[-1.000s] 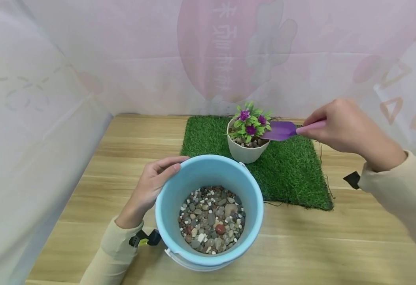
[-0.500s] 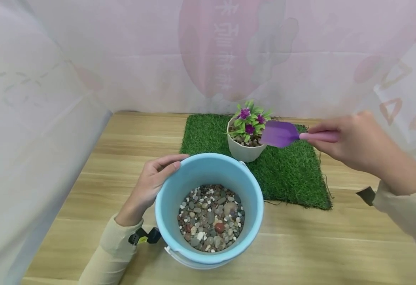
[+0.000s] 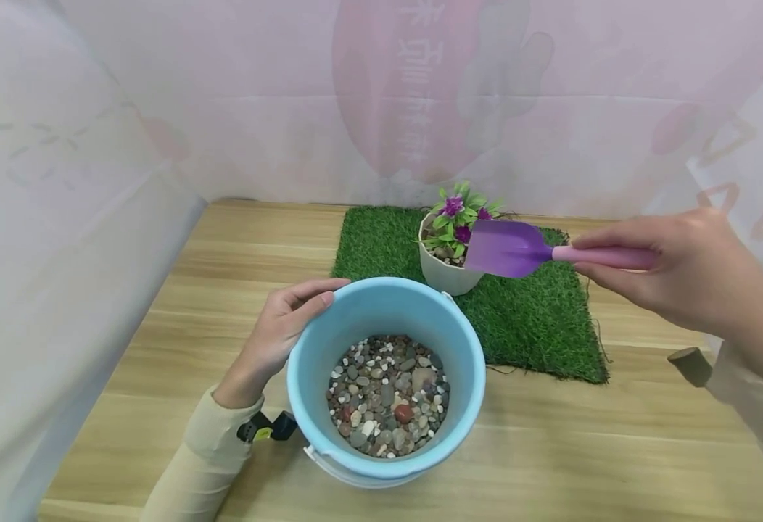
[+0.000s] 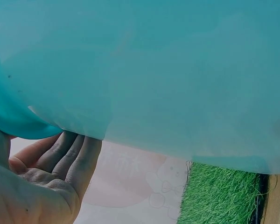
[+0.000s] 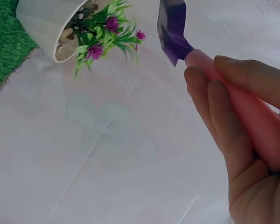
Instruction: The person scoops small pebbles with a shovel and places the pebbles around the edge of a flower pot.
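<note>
The blue bucket (image 3: 388, 312) stands on the table (image 3: 616, 449), in front of the green mat (image 3: 525, 326), hiding the mat's near left corner. Many small stones (image 3: 388, 399) cover its floor: grey, white and brown ones, with a red one right of the middle. Its white bail (image 3: 329, 467) hangs down along the near side. The white pot (image 3: 443, 274) stands upright on the mat, nearer the far edge than the near one. In it are brownish stones (image 3: 443, 255) and a plant (image 3: 456, 217) with green leaves and purple flowers.

The left hand (image 3: 280, 330) rests against the bucket's rim on the side towards the table's left edge, fingers nearly straight rather than curled round it. The right hand (image 3: 682, 268) grasps the pink handle of the purple trowel (image 3: 541, 252), fingers and thumb closed about it. The trowel is held up over the mat's right half; its blade overlaps the pot in the head view, while the right wrist view shows the two apart.

One second ago the blade's tip lay over the pot's right rim; since then trowel and right hand have come back towards the person and rightwards. Bucket, pot and left hand have hardly shifted.
</note>
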Available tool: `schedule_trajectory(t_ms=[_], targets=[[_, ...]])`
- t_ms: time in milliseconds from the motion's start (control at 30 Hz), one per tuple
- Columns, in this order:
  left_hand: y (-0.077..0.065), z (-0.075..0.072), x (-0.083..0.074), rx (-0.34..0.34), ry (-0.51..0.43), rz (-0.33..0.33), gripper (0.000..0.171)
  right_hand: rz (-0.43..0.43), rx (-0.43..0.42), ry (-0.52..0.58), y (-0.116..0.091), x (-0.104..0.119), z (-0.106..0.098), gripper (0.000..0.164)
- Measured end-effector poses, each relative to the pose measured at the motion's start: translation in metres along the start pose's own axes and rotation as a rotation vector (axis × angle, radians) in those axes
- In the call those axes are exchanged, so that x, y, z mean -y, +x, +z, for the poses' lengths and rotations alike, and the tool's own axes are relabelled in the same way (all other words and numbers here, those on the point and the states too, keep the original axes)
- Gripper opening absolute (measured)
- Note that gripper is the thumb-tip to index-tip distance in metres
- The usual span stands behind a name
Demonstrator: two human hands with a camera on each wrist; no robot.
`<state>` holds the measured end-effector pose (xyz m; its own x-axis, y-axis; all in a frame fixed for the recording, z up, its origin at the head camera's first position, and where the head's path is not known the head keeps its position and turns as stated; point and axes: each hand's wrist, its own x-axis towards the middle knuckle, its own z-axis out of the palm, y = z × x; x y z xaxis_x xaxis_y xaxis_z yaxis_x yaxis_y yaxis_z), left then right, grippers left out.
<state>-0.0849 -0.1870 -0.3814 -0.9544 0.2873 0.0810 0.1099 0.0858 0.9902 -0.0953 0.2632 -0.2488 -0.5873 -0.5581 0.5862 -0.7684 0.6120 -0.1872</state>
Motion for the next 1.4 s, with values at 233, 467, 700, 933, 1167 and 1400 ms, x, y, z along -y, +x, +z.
schedule_trajectory(t_ms=[233,467,700,933,1167,1400], targets=[[0.0,0.001,0.0,0.002,-0.004,0.003,0.036,-0.164,-0.033,0.051,0.008,0.015,0.001,0.052],[0.001,0.001,-0.001,0.005,-0.016,0.005,0.036,-0.26,-0.032,0.097,0.012,0.033,0.005,0.047],[0.001,0.001,0.0,0.004,-0.017,0.014,0.036,-0.307,0.058,0.189,0.015,0.05,0.011,0.036],[0.0,0.0,0.002,0.003,-0.005,0.006,0.036,-0.3,0.162,0.231,0.02,0.063,0.027,0.039],[0.0,0.002,0.0,0.0,-0.011,-0.005,0.036,-0.287,0.306,0.311,0.029,0.07,0.047,0.016],[0.0,0.0,-0.002,-0.001,-0.005,-0.012,0.036,-0.248,0.427,0.352,0.033,0.078,0.07,0.02]])
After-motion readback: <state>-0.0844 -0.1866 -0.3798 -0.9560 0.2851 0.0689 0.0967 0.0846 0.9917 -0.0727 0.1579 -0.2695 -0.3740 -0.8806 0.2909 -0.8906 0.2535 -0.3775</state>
